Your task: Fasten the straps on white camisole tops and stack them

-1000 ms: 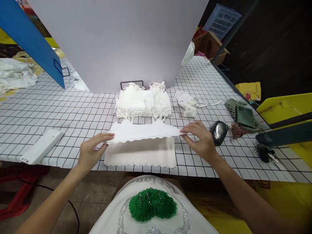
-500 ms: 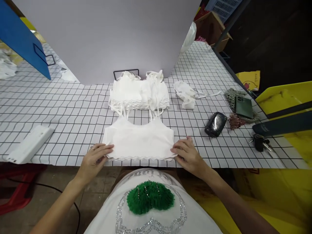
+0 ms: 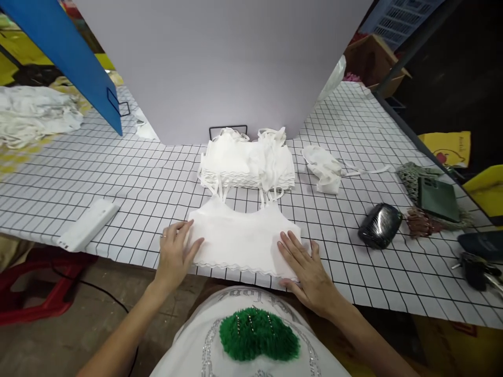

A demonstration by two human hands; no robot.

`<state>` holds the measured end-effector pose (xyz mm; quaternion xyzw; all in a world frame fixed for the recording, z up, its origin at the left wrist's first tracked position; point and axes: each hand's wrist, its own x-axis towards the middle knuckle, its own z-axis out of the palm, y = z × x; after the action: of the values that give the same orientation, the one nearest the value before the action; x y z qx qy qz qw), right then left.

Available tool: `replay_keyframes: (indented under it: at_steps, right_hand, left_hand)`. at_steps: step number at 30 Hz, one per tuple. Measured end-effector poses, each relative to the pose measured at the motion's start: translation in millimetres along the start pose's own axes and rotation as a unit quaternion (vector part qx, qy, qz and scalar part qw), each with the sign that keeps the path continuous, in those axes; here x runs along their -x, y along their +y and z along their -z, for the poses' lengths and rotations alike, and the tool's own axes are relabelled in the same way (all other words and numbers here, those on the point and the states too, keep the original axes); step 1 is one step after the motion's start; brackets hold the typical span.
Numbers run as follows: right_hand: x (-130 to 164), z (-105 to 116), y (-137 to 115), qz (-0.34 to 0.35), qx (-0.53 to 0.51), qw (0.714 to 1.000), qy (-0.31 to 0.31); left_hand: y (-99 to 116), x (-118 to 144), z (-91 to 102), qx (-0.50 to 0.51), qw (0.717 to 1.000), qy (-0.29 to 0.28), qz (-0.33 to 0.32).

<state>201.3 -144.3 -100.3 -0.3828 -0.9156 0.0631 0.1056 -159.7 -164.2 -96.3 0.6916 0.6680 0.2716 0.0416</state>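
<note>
On gridded table (image 3: 118, 178), hands flat on white top (image 3: 241, 238)

One flat white top (image 3: 243, 238), one stack of tops (image 3: 247, 165), two hands.

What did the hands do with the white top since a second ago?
A second ago both hands held the white top by its side edges, lifted and folded over. They then laid it down flat and let go. Now the left hand and right hand lie open and flat on its sides. The stack of white tops behind it, the white box and the black pouch stayed put.
</note>
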Motion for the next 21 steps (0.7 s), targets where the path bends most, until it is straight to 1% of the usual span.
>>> replay_keyframes:
  at_steps: [2, 6, 7, 10, 12, 14, 15, 16, 17, 19, 21]
  right_hand:
    - [-2, -2, -1, 0.007, 0.008, 1.0, 0.025]
    - [-9, -5, -4, 0.015, 0.02, 0.998, 0.049]
    - [-10, -5, -4, 0.017, 0.021, 0.998, 0.05]
    - [-9, -6, -4, 0.02, 0.03, 0.999, 0.038]
    - [-8, -7, -4, 0.018, 0.041, 0.999, 0.025]
    - [-8, -9, -4, 0.015, 0.05, 0.998, 0.019]
    - [-8, -10, -4, 0.014, 0.052, 0.998, 0.019]
    - [-8, -10, -4, 0.014, 0.052, 0.998, 0.02]
    - [-8, -11, -4, 0.015, 0.051, 0.998, 0.022]
    - [-7, -12, -4, 0.017, 0.048, 0.998, 0.026]
    - [-7, -12, -4, 0.02, 0.05, 0.998, 0.029]
  left_hand:
    - [-4, -6, -1.8, 0.009, 0.998, 0.016, 0.052]
    - [-7, -14, -5.9, 0.076, 0.99, 0.032, 0.111]
    - [-8, -14, -4.9, 0.096, 0.986, 0.027, 0.132]
    - [-13, -19, 5.0, 0.144, 0.972, -0.005, 0.185]
    - [-16, -31, 14.0, 0.149, 0.972, 0.001, 0.181]
    - [-17, -53, 20.0, 0.145, 0.977, 0.027, 0.155]
    - [-17, -68, 20.6, 0.151, 0.977, 0.031, 0.147]
    - [-16, -84, 19.3, 0.164, 0.975, 0.019, 0.15]
    - [-16, -100, 16.0, 0.183, 0.969, -0.007, 0.168]
    - [-15, -131, 4.5, 0.221, 0.945, -0.078, 0.228]
    - [-16, -154, -10.6, 0.243, 0.925, -0.119, 0.267]
